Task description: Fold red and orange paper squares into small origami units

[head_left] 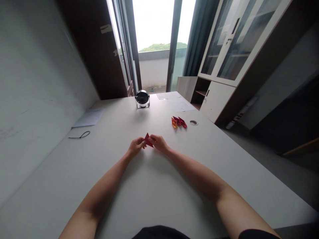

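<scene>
Between my two hands is a small piece of folded red paper with pointed corners, held just above the white table. My left hand pinches its left side between thumb and fingers. On the opposite side, my right hand grips it with closed fingers, which cover part of the paper. Beyond my right hand, a few folded paper boats stand close together: an orange one and red ones beside it.
A roll of tape lies right of the boats. A small round fan-like device stands at the back. White sheets lie at the far right, more paper at left, near a black cable tie. Cabinets stand beyond the right edge.
</scene>
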Motion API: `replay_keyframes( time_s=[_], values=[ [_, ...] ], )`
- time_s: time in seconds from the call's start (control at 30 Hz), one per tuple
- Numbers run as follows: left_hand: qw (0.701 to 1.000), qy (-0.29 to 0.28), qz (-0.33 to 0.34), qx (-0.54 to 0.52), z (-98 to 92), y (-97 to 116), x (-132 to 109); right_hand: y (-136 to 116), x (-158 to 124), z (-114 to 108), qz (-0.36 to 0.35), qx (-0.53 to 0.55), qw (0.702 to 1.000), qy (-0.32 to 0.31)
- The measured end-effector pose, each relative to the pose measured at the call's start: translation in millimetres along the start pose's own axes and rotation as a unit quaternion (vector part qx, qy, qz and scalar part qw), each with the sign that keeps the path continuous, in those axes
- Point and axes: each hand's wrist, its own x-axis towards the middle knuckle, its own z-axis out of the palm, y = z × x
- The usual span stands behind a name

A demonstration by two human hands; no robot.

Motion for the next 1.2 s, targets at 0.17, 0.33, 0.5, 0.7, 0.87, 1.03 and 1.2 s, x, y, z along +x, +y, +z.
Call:
replay_keyframes(
  time_s=[0.17, 0.33, 0.5, 0.7, 0.87, 1.03, 1.2],
  values=[
    [0.999, 0.033, 0.004, -0.031, 0.7, 4.1, 0.2, 0.1, -0.6, 0.9, 0.009, -0.004, 1.0, -0.017],
    [0.999, 0.038, 0.0, -0.036, 0.8, 6.0, 0.8, 2.1, -0.4, 1.5, -0.004, 0.004, 0.999, -0.037],
    [0.999, 0.053, 0.006, 0.005, -1.3, 4.9, 0.9, 6.1, -0.3, 4.2, 0.012, 0.016, 0.998, -0.062],
    [0.997, 0.071, 0.005, -0.027, -4.1, 4.7, 2.7, 8.3, -0.4, 5.5, 0.011, 0.019, 0.996, -0.082],
    [0.998, 0.066, -0.002, -0.008, -3.0, 6.4, 2.1, 8.0, 0.2, 4.5, -0.011, 0.014, 0.993, -0.12],
    [0.996, 0.076, 0.007, -0.038, -1.5, 6.7, 2.7, 6.7, -0.4, 5.7, -0.014, 0.004, 0.993, -0.121],
    [0.993, 0.11, -0.003, -0.036, -3.6, 2.7, 3.7, 6.4, -1.7, 4.1, 0.005, 0.006, 0.994, -0.107]
  ],
)
